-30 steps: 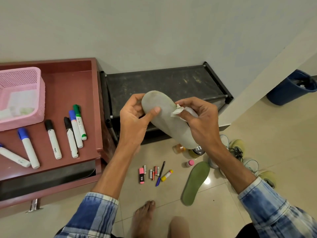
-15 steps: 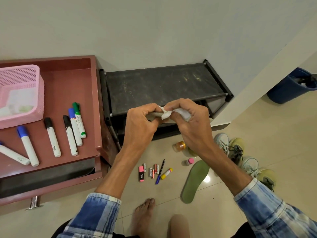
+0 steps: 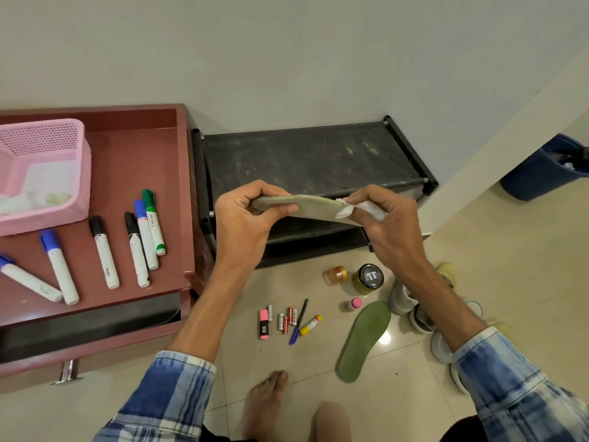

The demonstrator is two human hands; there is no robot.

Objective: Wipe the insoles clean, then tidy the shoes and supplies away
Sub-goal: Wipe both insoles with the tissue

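I hold a pale grey-green insole (image 3: 314, 207) nearly edge-on in front of the black shoe rack (image 3: 306, 157). My left hand (image 3: 247, 223) grips its left end between thumb and fingers. My right hand (image 3: 387, 223) pinches a white wipe (image 3: 358, 210) against the insole's right end. A second, green insole (image 3: 365, 339) lies flat on the tiled floor at lower right. Pale yellow and white shoes (image 3: 424, 309) stand on the floor beyond it, partly hidden by my right forearm.
A red drawer unit (image 3: 134, 173) at left carries a pink basket (image 3: 44, 173) and several markers (image 3: 140, 244). On the floor lie batteries, a pen and a highlighter (image 3: 287, 320), a dark-lidded jar (image 3: 369, 277) and small bottles. A blue bin (image 3: 546, 169) stands at far right.
The insole went from face-on to nearly edge-on. My right hand slid the wipe along it from the middle toward the right end, and both hands rose slightly.
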